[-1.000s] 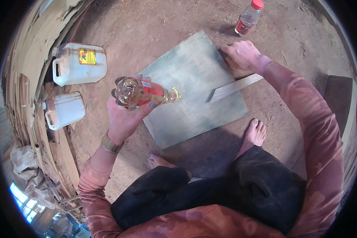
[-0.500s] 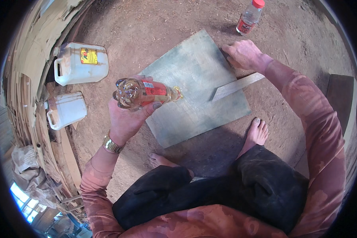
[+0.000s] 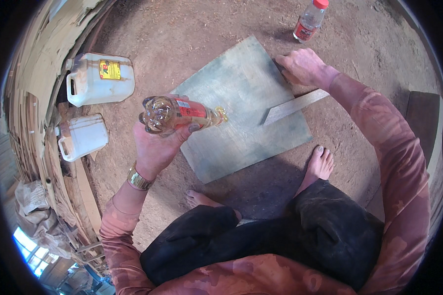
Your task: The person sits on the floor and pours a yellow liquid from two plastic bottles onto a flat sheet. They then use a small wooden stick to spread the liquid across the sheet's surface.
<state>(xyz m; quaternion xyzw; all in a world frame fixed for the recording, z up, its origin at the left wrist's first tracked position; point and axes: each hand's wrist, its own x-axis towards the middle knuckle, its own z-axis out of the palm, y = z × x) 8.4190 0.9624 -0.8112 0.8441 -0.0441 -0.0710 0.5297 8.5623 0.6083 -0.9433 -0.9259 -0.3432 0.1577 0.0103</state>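
Observation:
My left hand is wrapped round a clear plastic bottle with a red label. The bottle lies tilted over a flat greyish board, its base toward me on the left and its neck toward the right. Yellowish liquid shows at its mouth. At the board's far right edge, my right hand is closed with its fingers curled under; what is in them, if anything, is hidden. Just below that hand, a thin wooden slat rests across the board's right edge.
Beyond my right hand stands a second clear bottle with a red cap. Two white jerrycans lie on the dirt floor at left, beside stacked wood sheets. My bare feet are near the board's close edge. Dark planks stand far right.
The bottle has shifted very slightly in my left hand's hold. Otherwise my hands, the board and the slat stay in place.

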